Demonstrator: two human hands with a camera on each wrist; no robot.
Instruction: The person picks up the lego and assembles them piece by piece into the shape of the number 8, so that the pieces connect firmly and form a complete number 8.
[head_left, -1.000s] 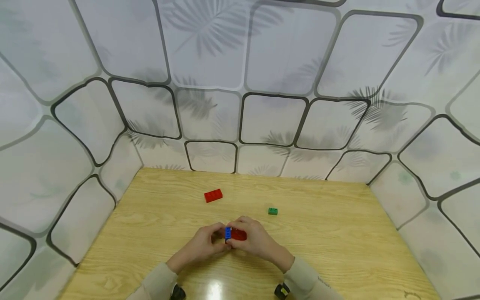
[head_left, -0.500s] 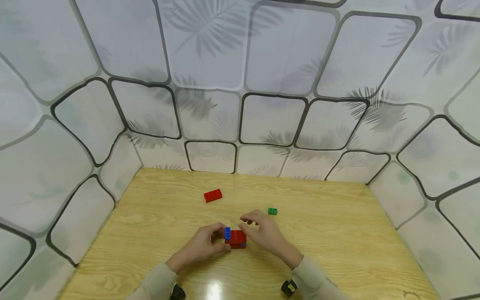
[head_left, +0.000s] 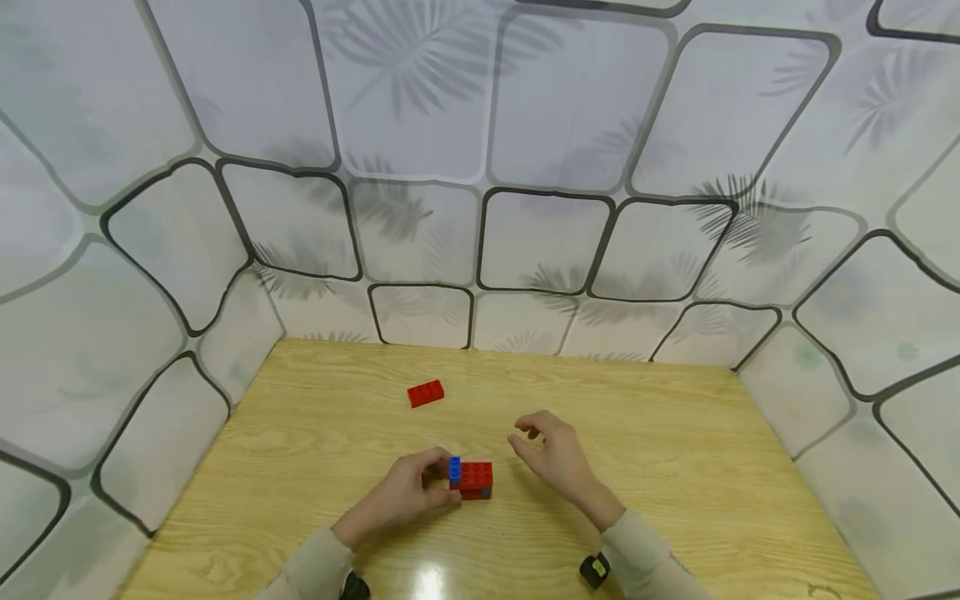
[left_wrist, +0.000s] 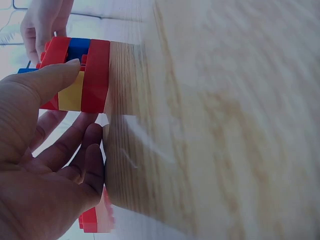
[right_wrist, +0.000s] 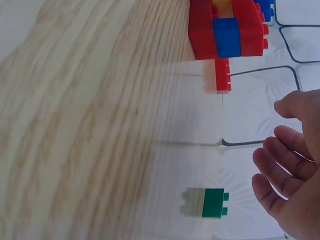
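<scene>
A small stack of toy building bricks (head_left: 476,477) stands on the wooden table, with red layers at bottom and top. Between them show a yellow and a blue brick, and a narrow blue brick (head_left: 455,468) tops the left end. My left hand (head_left: 402,490) holds the stack's left end, thumb on the near side and fingers on the far side. My right hand (head_left: 561,460) hovers to the right of the stack, fingers loosely bent around nothing. Near it in the right wrist view lies a green brick (right_wrist: 213,203), which the hand hides in the head view.
A loose red brick (head_left: 425,393) lies on the table (head_left: 315,400) behind the stack, slightly left. Patterned cloth (head_left: 547,242) walls off the table's back and both sides.
My right hand has let go of the stack and moved right and away, now covering the green brick in the head view. My left hand and the stack have stayed in place.
</scene>
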